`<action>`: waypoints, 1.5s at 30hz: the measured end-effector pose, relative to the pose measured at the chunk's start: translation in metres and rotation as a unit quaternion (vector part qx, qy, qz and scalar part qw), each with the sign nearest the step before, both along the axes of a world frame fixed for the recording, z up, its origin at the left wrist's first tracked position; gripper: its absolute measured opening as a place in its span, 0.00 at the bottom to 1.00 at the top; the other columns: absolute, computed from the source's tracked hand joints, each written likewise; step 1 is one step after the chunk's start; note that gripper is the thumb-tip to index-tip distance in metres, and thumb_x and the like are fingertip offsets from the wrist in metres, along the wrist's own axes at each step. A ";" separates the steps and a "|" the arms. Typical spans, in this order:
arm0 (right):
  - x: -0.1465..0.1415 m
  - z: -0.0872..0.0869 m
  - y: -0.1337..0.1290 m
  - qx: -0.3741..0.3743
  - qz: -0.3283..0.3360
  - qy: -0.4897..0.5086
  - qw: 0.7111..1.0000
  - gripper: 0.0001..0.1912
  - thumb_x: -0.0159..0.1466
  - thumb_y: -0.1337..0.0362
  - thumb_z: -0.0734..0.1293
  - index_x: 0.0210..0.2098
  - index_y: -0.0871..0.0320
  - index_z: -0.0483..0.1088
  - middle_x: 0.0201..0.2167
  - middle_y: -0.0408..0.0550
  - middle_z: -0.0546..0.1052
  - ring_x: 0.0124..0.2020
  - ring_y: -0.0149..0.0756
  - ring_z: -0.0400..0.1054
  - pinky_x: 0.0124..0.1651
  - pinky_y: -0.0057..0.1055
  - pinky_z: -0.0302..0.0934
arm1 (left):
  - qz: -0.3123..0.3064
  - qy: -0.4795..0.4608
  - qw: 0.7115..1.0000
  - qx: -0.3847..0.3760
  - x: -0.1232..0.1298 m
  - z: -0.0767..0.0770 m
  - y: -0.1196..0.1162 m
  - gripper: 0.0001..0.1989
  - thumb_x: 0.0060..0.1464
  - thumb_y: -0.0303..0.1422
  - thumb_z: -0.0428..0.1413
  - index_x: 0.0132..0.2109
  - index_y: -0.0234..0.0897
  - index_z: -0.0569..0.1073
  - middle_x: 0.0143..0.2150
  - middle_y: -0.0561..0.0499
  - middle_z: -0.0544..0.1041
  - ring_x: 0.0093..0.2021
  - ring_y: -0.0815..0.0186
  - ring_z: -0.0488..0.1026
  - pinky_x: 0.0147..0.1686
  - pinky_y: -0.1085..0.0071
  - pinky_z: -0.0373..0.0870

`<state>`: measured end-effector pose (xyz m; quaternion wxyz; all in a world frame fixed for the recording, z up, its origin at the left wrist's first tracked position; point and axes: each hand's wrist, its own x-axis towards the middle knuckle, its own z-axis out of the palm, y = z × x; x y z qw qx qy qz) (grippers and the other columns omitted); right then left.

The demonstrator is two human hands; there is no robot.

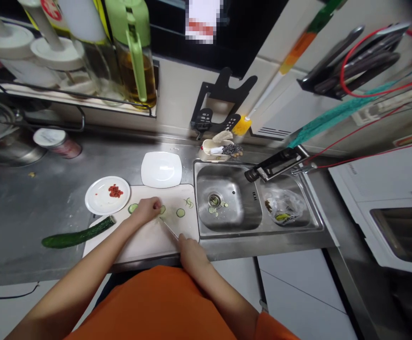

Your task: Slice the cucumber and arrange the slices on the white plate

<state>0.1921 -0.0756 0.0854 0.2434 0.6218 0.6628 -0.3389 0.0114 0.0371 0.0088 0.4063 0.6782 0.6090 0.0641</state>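
Observation:
A white cutting board point(138, 245) lies on the counter before me. My left hand point(147, 210) is over its middle, with the fingers curled in at a cucumber slice point(162, 209). My right hand point(193, 254) is closed around the handle of a knife point(169, 228), whose blade points up and left toward that slice. Another cucumber slice point(180, 213) lies flat to the right, below some thin green peel strips point(189, 203). Left of my left wrist, a slice point(133, 208) is partly covered. A long cucumber point(78, 237) with one cut end rests across the board's left edge.
A round plate point(98, 202) with chopped red pieces point(115, 191) and a white square plate point(161, 169) stand behind the board. To the right is a metal sink point(227, 226) with scraps near its drain. A plastic bag point(286, 206) sits in the second basin, beside a black faucet point(273, 165).

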 end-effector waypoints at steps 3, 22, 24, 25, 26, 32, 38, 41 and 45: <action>0.000 0.000 0.001 0.006 0.008 0.005 1.000 0.19 0.62 0.78 0.52 0.49 0.58 0.61 0.39 0.55 0.75 0.44 0.42 0.71 0.40 0.31 0.63 | 0.041 0.034 0.999 0.005 -0.014 -0.001 -0.012 0.00 0.46 0.29 0.53 0.29 0.38 0.68 0.25 0.56 0.72 0.27 0.70 0.67 0.29 0.74 0.57; -0.020 0.001 0.019 0.025 0.008 0.016 1.000 0.17 0.63 0.76 0.53 0.49 0.60 0.60 0.37 0.56 0.75 0.44 0.42 0.71 0.39 0.31 0.62 | 0.099 0.032 0.986 0.133 -0.010 -0.024 -0.050 0.10 0.52 0.35 0.52 0.39 0.36 0.73 0.33 0.47 0.73 0.37 0.62 0.69 0.40 0.69 0.64; -0.023 -0.001 0.021 0.026 0.008 0.015 1.000 0.17 0.63 0.76 0.53 0.49 0.60 0.60 0.37 0.56 0.75 0.45 0.42 0.71 0.39 0.31 0.62 | 0.102 0.031 0.985 0.133 -0.010 -0.024 -0.050 0.11 0.53 0.36 0.52 0.39 0.36 0.73 0.33 0.47 0.73 0.36 0.62 0.69 0.40 0.69 0.64; -0.023 -0.002 0.022 0.026 0.007 0.015 1.000 0.17 0.63 0.76 0.53 0.49 0.60 0.60 0.37 0.56 0.75 0.45 0.42 0.71 0.40 0.31 0.62 | 0.104 0.031 0.985 0.131 -0.010 -0.024 -0.050 0.11 0.53 0.36 0.51 0.39 0.36 0.73 0.33 0.47 0.73 0.36 0.62 0.69 0.40 0.69 0.64; -0.024 -0.004 0.022 0.027 0.007 0.015 1.000 0.17 0.63 0.76 0.53 0.49 0.60 0.59 0.37 0.56 0.75 0.45 0.41 0.71 0.40 0.31 0.62 | 0.106 0.031 0.985 0.131 -0.010 -0.024 -0.050 0.11 0.53 0.37 0.51 0.40 0.36 0.73 0.33 0.47 0.73 0.36 0.62 0.70 0.40 0.69 0.64; -0.021 -0.012 0.021 0.040 0.008 0.023 0.999 0.15 0.63 0.75 0.53 0.48 0.60 0.60 0.36 0.55 0.75 0.44 0.41 0.71 0.40 0.31 0.63 | 0.110 0.028 0.984 0.138 -0.009 -0.027 -0.050 0.11 0.53 0.37 0.51 0.39 0.36 0.74 0.32 0.47 0.73 0.35 0.63 0.69 0.38 0.69 0.64; -0.023 -0.011 0.022 0.029 -0.002 0.026 0.999 0.17 0.63 0.76 0.51 0.49 0.60 0.60 0.37 0.56 0.75 0.44 0.43 0.71 0.39 0.33 0.64 | 0.116 0.014 0.979 0.169 -0.010 -0.033 -0.050 0.11 0.52 0.36 0.52 0.38 0.35 0.74 0.32 0.47 0.74 0.34 0.63 0.69 0.37 0.69 0.64; -0.024 -0.011 0.024 0.017 -0.005 0.030 0.999 0.17 0.63 0.77 0.52 0.49 0.61 0.59 0.37 0.57 0.75 0.45 0.42 0.71 0.40 0.32 0.63 | 0.117 0.014 0.979 0.167 -0.010 -0.033 -0.050 0.10 0.51 0.35 0.52 0.38 0.36 0.74 0.31 0.48 0.74 0.34 0.63 0.69 0.37 0.69 0.65; -0.024 -0.012 0.026 0.009 0.003 0.037 0.999 0.18 0.62 0.77 0.52 0.50 0.61 0.59 0.39 0.57 0.74 0.45 0.42 0.70 0.41 0.32 0.62 | 0.124 0.020 0.979 0.158 -0.010 -0.032 -0.049 0.10 0.51 0.35 0.53 0.38 0.35 0.74 0.32 0.48 0.73 0.33 0.64 0.69 0.37 0.70 0.64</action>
